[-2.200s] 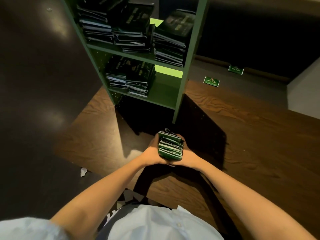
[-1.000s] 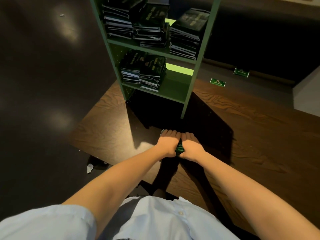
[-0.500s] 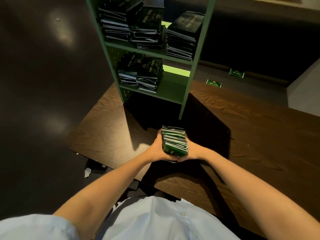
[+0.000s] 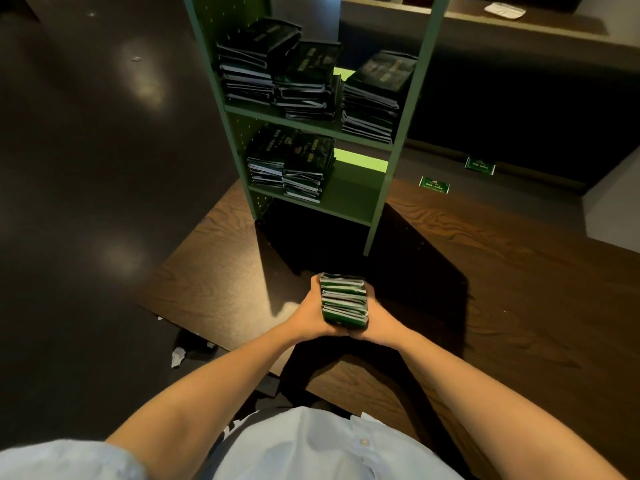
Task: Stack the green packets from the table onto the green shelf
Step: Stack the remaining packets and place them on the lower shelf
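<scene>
A bundle of green packets [image 4: 343, 299] is held upright between both hands above the wooden table [image 4: 519, 289]. My left hand [image 4: 311, 315] grips its left side and my right hand [image 4: 379, 323] grips its right side, wrists close together. The green shelf [image 4: 398, 140] stands on the table straight ahead. Its upper board carries three dark packet stacks [image 4: 304, 84]. Its lower board carries two stacks [image 4: 289, 166] at the left, and its right half [image 4: 356, 192] is bare.
Two loose green packets [image 4: 434, 184] [image 4: 479, 166] lie beyond the table's far right edge. Dark floor spreads to the left, with paper scraps [image 4: 177, 356] by the table's near-left edge. A dark counter [image 4: 519, 32] runs behind the shelf.
A second ago both hands pressed the bundle down on the table. They have since lifted it and tipped it upright, and now hold it steady in front of the shelf.
</scene>
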Tool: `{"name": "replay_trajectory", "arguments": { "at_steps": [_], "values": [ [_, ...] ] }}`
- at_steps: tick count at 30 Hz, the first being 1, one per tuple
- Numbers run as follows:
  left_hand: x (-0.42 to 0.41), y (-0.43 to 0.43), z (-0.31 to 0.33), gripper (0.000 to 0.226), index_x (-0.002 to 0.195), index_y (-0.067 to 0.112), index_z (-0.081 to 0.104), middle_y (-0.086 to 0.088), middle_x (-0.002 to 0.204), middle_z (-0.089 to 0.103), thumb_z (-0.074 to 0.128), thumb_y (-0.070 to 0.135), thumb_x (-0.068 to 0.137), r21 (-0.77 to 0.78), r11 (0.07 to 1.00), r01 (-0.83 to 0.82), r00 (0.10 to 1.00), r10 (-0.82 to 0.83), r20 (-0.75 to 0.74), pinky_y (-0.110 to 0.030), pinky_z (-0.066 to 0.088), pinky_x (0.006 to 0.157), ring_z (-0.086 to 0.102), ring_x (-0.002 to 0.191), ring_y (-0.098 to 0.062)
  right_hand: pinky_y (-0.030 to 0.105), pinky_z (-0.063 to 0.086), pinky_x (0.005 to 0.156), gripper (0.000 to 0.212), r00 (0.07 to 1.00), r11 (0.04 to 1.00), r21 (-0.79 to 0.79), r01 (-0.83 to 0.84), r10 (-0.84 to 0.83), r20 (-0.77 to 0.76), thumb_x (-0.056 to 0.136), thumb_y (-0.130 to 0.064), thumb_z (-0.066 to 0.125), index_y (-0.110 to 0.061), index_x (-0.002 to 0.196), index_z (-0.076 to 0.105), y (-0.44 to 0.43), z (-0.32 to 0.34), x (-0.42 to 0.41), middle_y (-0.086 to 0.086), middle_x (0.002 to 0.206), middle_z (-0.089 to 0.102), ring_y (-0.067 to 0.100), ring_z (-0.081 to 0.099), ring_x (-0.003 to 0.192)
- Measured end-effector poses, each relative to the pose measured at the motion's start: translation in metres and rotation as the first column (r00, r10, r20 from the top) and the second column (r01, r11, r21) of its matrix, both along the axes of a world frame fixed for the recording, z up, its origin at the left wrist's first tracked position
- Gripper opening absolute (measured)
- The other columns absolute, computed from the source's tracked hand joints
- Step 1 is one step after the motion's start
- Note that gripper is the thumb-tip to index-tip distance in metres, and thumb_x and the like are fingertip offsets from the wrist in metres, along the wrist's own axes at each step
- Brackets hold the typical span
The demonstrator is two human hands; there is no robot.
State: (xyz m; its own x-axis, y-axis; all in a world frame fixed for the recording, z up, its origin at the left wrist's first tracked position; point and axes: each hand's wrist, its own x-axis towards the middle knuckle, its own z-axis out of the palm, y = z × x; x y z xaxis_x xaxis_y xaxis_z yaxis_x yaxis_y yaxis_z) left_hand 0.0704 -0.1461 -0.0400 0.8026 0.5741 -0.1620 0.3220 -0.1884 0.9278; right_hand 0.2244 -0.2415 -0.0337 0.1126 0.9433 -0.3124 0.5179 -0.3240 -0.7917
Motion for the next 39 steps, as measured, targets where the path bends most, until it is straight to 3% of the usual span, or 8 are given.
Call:
{"name": "replay_trajectory", "arguments": {
  "at_steps": [3, 6, 12, 15, 21, 28, 31, 39],
  "values": [
    [-0.002, 0.000, -0.006, 0.112, 0.136, 0.018, 0.008, -0.009, 0.139, 0.041, 0.087, 0.011, 0.057, -0.048, 0.998, 0.049, 0.998, -0.051, -0.026, -0.016, 0.041, 0.104, 0.045, 0.130, -0.018, 0.043, 0.027, 0.118, 0.123, 1.000, 0.999, -0.044, -0.031, 0.031, 0.000, 0.063, -0.027, 0.082, -0.019, 0.149, -0.006, -0.002, -0.003, -0.003, 0.007, 0.153, 0.028, 0.022, 0.028, 0.143],
    [0.003, 0.000, -0.003, 0.111, 0.137, 0.017, 0.016, -0.008, 0.138, 0.045, 0.086, 0.030, 0.051, -0.062, 0.998, -0.001, 1.000, 0.000, -0.025, -0.013, 0.040, 0.103, 0.047, 0.128, -0.014, 0.043, 0.026, 0.118, 0.120, 1.000, 1.000, -0.013, -0.022, 0.022, -0.013, 0.059, -0.051, 0.074, -0.016, 0.151, 0.005, 0.003, -0.007, -0.001, 0.002, 0.154, 0.030, 0.016, 0.030, 0.142],
    [-0.002, 0.004, -0.008, 0.102, 0.135, 0.027, 0.031, -0.004, 0.135, 0.050, 0.083, 0.040, 0.048, -0.018, 1.000, 0.012, 0.988, -0.015, -0.151, -0.043, 0.037, 0.111, 0.050, 0.127, -0.021, 0.043, 0.021, 0.120, 0.086, 0.992, 0.994, 0.016, -0.112, 0.113, -0.055, 0.073, -0.021, 0.075, -0.017, 0.143, 0.025, 0.004, 0.000, -0.008, 0.006, 0.151, 0.030, 0.021, 0.029, 0.142],
    [0.000, 0.009, -0.004, 0.099, 0.139, 0.011, 0.028, -0.008, 0.133, 0.055, 0.083, 0.014, 0.058, -0.094, 0.995, -0.018, 0.995, 0.009, -0.099, -0.020, 0.042, 0.102, 0.053, 0.125, -0.018, 0.046, 0.026, 0.118, 0.085, 0.996, 0.998, 0.055, -0.026, 0.031, -0.089, 0.072, -0.024, 0.074, -0.013, 0.144, 0.032, 0.009, -0.002, -0.007, 0.006, 0.150, 0.035, 0.020, 0.034, 0.140],
    [0.009, 0.036, 0.030, 0.106, 0.139, 0.009, 0.036, -0.008, 0.132, 0.056, 0.079, 0.024, 0.043, -0.209, 0.975, -0.075, 0.997, 0.076, -0.001, -0.034, 0.048, 0.101, 0.054, 0.123, -0.020, 0.042, 0.031, 0.114, 0.092, 0.911, 0.956, 0.018, 0.293, -0.274, -0.308, 0.069, 0.006, 0.077, -0.003, 0.145, 0.026, 0.027, 0.023, 0.002, 0.015, 0.141, 0.048, 0.027, 0.045, 0.132],
    [0.027, 0.061, 0.087, 0.073, 0.128, 0.007, 0.051, -0.007, 0.111, 0.063, 0.070, 0.037, 0.064, -0.405, 0.897, -0.177, 0.981, 0.193, -0.001, -0.024, 0.047, 0.078, 0.061, 0.094, -0.013, 0.028, 0.050, 0.083, 0.051, 0.680, 0.839, -0.128, 0.529, -0.509, -0.528, 0.085, -0.015, 0.062, -0.017, 0.133, 0.042, 0.077, 0.075, 0.000, 0.009, 0.119, 0.062, 0.021, 0.060, 0.101],
    [0.025, 0.071, 0.102, 0.043, 0.118, 0.016, 0.055, -0.006, 0.111, 0.063, 0.061, 0.037, 0.081, -0.552, 0.826, -0.112, 0.994, 0.102, -0.048, -0.031, 0.047, 0.086, 0.059, 0.101, -0.019, 0.036, 0.049, 0.088, 0.020, 0.621, 0.809, -0.227, 0.542, -0.567, -0.541, 0.087, -0.026, 0.058, -0.021, 0.106, 0.057, 0.088, 0.084, 0.002, 0.004, 0.095, 0.065, 0.019, 0.062, 0.087],
    [0.037, 0.080, 0.109, 0.026, 0.113, 0.013, 0.056, -0.010, 0.108, 0.063, 0.052, 0.025, 0.090, -0.618, 0.748, -0.244, 0.969, 0.218, -0.118, -0.030, 0.051, 0.080, 0.059, 0.101, -0.022, 0.033, 0.054, 0.075, 0.051, 0.490, 0.712, -0.338, 0.615, -0.682, -0.544, 0.084, -0.046, 0.063, -0.014, 0.123, 0.056, 0.102, 0.089, 0.003, 0.011, 0.114, 0.066, 0.024, 0.064, 0.097]
  ]
}}
